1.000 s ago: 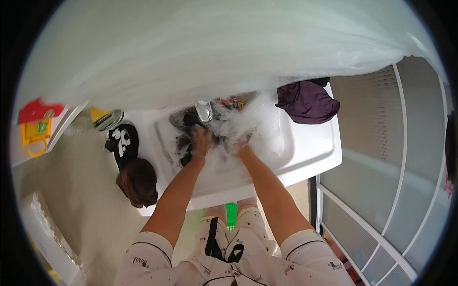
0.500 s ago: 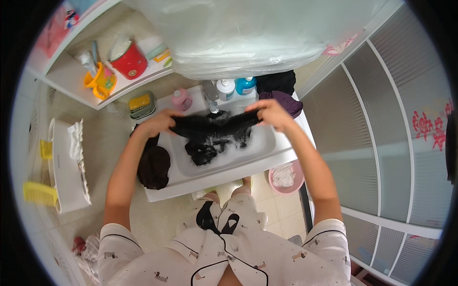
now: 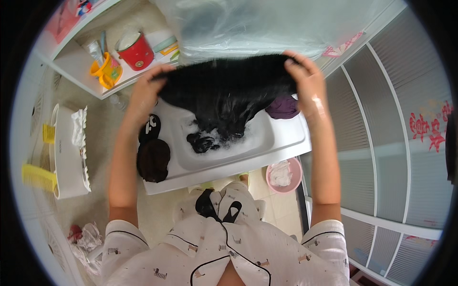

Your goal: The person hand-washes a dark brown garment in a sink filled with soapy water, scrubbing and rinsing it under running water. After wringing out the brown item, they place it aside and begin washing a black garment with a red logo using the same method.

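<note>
A wet black garment (image 3: 231, 88) is stretched wide between my two hands, raised above a white sink (image 3: 291, 140). Its exact kind does not show. My left hand (image 3: 145, 93) grips its left end and my right hand (image 3: 309, 88) its right end, both with fingers closed on the fabric. The lower part of the cloth hangs down into the basin, where its bunched end lies in soapy foam (image 3: 250, 136). The raised cloth hides the tap and the bottles behind the sink.
Dark brown cloth (image 3: 153, 161) lies on the sink's left edge, purple cloth (image 3: 282, 107) at its right. A pink basin (image 3: 297, 177) with white cloth stands on the floor. Upper left, a shelf holds a red can (image 3: 136, 55) and an orange cup (image 3: 107, 71). Plastic sheeting (image 3: 276, 28) hangs ahead.
Both hands have risen and spread apart, lifting the black garment higher out of the sink and stretching it wider. It now covers the tap and bottles that showed before.
</note>
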{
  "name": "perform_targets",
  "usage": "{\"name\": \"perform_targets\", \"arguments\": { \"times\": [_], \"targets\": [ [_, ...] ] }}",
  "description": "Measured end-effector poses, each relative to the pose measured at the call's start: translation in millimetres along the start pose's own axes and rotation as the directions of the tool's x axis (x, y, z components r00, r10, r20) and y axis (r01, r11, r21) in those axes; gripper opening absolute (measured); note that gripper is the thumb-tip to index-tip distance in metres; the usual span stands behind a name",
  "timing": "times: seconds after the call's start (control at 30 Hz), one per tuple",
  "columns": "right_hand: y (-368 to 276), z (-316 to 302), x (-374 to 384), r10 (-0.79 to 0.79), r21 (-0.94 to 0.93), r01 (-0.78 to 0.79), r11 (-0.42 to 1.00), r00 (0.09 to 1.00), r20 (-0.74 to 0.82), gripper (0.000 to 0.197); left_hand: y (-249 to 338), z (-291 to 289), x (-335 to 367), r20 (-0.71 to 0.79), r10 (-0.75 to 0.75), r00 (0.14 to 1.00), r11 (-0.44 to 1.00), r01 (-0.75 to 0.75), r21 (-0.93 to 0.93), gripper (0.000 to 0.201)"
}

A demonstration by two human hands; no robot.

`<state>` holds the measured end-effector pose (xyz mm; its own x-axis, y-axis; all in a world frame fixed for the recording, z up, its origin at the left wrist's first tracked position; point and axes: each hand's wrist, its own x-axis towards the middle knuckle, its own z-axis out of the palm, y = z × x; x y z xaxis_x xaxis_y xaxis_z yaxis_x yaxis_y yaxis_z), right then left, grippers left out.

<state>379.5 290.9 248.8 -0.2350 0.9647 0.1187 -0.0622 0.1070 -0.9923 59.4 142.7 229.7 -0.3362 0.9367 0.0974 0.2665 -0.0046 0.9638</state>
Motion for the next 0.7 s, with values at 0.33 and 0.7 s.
{"name": "perform_targets", "arguments": {
  "times": [0.33, 0.7],
  "targets": [
    [345.7, 67.1, -49.1, 0.163, -0.910, -0.046, 0.413, 0.986, 0.024, 0.033, -282.7, 179.8, -22.9, 0.162, -0.210, 0.964, 0.458, -0.049, 0.888, 0.073],
    [448.7, 63.6, -54.4, 0.479, -0.937, -0.036, 0.348, 0.866, 0.144, 0.028, -429.2, 209.8, -28.6, 0.277, -0.219, 0.935, 0.818, 0.022, 0.574, 0.058]
  ]
}}
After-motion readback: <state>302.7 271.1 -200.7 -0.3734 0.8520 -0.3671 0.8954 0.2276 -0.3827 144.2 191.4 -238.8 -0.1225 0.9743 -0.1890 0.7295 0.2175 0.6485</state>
